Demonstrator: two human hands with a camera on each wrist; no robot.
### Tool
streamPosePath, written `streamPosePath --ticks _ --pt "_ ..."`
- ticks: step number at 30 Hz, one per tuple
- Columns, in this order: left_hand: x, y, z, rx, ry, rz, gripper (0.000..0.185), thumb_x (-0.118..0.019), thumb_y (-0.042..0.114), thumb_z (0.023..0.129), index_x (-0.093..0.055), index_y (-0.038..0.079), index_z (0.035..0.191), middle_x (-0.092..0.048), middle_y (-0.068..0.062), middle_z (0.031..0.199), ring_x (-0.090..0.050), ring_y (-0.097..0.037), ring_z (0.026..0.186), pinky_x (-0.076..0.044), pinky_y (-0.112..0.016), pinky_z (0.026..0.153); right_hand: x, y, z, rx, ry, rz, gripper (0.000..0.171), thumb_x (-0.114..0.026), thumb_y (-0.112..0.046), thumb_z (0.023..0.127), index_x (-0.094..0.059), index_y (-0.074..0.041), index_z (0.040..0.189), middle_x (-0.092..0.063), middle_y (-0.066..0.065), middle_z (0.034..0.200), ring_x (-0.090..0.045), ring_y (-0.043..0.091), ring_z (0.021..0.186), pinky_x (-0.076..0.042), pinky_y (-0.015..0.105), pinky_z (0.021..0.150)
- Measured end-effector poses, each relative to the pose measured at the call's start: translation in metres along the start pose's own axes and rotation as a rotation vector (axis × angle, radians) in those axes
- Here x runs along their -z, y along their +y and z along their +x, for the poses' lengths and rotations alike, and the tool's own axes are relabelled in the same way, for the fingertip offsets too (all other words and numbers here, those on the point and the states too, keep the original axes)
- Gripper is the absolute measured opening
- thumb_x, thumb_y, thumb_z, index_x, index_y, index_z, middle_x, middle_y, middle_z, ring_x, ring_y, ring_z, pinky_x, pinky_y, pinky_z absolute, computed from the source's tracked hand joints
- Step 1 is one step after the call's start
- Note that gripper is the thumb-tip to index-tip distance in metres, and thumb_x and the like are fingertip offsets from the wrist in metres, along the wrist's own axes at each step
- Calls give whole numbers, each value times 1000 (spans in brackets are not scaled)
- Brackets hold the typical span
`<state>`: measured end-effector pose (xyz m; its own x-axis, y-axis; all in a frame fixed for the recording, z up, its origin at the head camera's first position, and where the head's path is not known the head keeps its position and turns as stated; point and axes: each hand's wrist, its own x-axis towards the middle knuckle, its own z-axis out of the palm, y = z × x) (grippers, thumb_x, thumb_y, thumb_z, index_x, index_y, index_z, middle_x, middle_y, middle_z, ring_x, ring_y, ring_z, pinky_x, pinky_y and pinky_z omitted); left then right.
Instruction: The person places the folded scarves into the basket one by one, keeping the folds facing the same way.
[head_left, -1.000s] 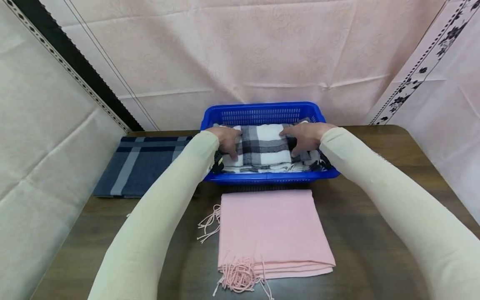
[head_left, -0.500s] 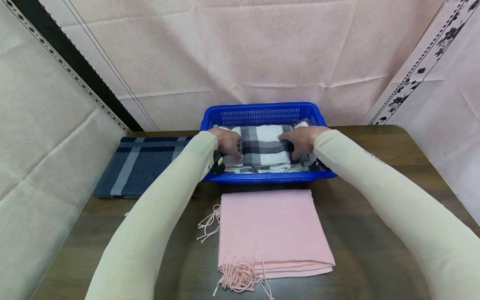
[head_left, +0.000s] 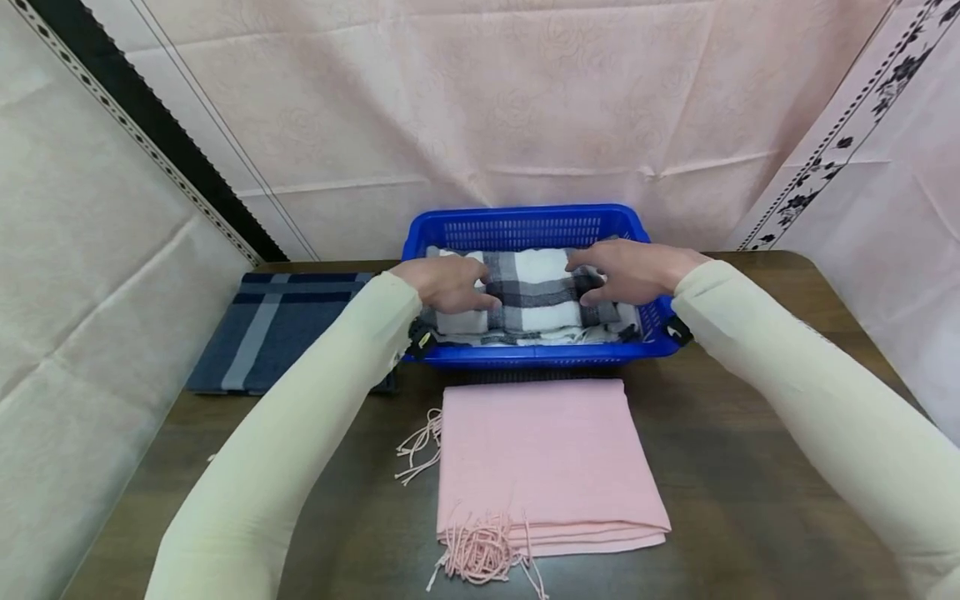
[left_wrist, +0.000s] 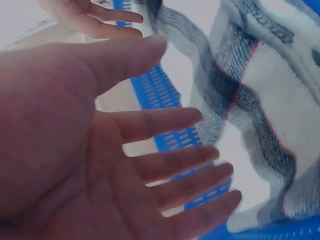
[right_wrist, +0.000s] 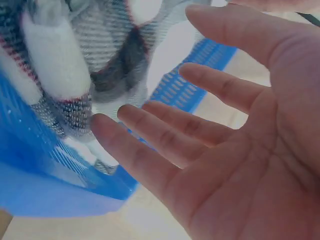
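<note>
A folded black, grey and white checked scarf (head_left: 532, 292) lies inside the blue plastic basket (head_left: 540, 354). Over the scarf's left side is my left hand (head_left: 447, 283), and over its right side my right hand (head_left: 636, 271). In the left wrist view the left hand (left_wrist: 125, 145) has its fingers spread, with nothing held. The right wrist view shows my right hand (right_wrist: 220, 135) likewise with straight fingers and a bare palm, above the scarf (right_wrist: 55, 55) and the basket wall (right_wrist: 65, 185). Whether fingertips touch the cloth is hard to tell.
A folded pink scarf (head_left: 547, 458) with fringe lies on the wooden table in front of the basket. To the left is a folded navy checked cloth (head_left: 292, 333), partly behind my left sleeve. A pale cloth wall (head_left: 525, 108) rises behind the basket.
Both hands have lifted and moved apart, the left one leftward and the right one rightward. The checked scarf stays in the basket.
</note>
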<state>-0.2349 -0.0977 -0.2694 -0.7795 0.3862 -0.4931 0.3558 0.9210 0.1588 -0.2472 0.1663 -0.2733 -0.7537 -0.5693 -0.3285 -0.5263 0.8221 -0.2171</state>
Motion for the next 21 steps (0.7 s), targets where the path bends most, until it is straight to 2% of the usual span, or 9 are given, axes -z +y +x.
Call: streamPosePath --ticks 4,10,16,19,21 --pt "-5 0 -14 -38 130 -8 54 -47 43 108 -47 10 151 -54 -10 150 -59 -26 130 -46 -48 111 -4 0 -14 25 51 12 51 -65 -25 101 -52 -9 148 -49 19 154 -43 42 144 -37 61 114" --pt "-21 -2 -34 -38 362 30 41 -51 36 107 -62 9 135 -64 -11 136 -62 -26 119 -53 -46 103 -16 2 -34 42 137 44 43 -65 -24 100 -60 -7 140 -61 16 140 -56 36 132 -44 57 110" --pt "-42 -8 -59 -90 604 74 28 -52 27 105 -70 9 118 -65 -8 112 -58 -22 101 -57 -38 91 -29 0 -55 32 260 47 33 -66 -25 99 -68 -8 128 -66 14 125 -63 29 108 -53 50 97" --pt "-53 -11 -72 -125 715 83 24 -54 25 105 -71 9 111 -64 -8 104 -56 -22 96 -57 -37 84 -35 -2 -65 9 310 51 32 -67 -26 98 -69 -9 126 -66 13 122 -63 28 104 -55 48 93" --pt "-60 -12 -80 -140 765 75 23 -55 25 104 -71 9 110 -64 -8 104 -57 -22 95 -57 -37 82 -40 -3 -72 -1 341 61 32 -68 -25 98 -70 -9 125 -66 13 121 -63 28 105 -56 49 93"
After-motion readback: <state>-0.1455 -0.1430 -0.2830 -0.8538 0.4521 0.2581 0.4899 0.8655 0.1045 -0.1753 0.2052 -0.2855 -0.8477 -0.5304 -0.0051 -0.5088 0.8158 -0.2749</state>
